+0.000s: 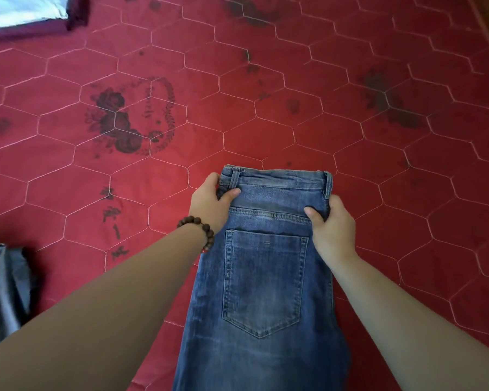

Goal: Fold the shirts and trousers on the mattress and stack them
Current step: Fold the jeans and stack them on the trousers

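We hold the blue jeans (263,277) at the near middle of the red mattress (294,94), our left hand (209,204) and right hand (332,230) each clamped on a waistband side, back pocket up.

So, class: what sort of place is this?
Probably a bedroom: a red quilted mattress, jeans held at the waistband by the left hand and right hand, grey clothing nearby.

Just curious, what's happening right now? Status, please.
Left hand and right hand grip jeans at waistband. Jeans lengthwise on mattress. Nothing blocking.
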{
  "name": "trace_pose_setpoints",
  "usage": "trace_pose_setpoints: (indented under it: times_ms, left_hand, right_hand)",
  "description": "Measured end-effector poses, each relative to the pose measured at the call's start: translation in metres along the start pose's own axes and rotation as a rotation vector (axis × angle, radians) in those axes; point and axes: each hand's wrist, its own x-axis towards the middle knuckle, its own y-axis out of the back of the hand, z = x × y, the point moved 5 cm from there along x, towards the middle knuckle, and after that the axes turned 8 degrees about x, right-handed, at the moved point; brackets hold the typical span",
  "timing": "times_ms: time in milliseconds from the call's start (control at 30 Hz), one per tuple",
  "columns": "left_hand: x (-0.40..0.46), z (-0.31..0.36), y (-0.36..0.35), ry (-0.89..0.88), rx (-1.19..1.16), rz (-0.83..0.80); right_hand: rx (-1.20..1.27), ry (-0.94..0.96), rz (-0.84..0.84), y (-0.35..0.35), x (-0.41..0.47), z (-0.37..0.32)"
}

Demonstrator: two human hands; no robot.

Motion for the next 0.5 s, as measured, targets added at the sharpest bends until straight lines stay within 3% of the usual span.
trace_pose_setpoints:
  times_ms: [200, 267, 367, 433, 500]
  left_hand:
    - [0.025, 0.013, 0.002, 0.029, -0.012, 0.107]
    - [0.016, 0.017, 0.008, 0.051, 0.159, 0.239]
    - [-0.017, 0.044, -0.001, -0.271, 0.519, 0.457]
    - [-0.036, 0.053, -0.034, -0.528, 0.660, 0.272]
    - [-0.044, 0.039, -0.063, -0.597, 0.903, 0.019]
  right_hand:
    - [-0.035, -0.007, -0.015, 0.000, 0.040, -0.023]
    - [-0.203, 0.000, 0.061, 0.002, 0.038, -0.030]
    - [-0.409, 0.301, 0.198, -0.008, 0.011, -0.054]
    - [-0.513, 0.477, 0.027, -0.038, -0.006, -0.058]
    - [-0.630, 0.513, -0.186, -0.066, -0.016, -0.045]
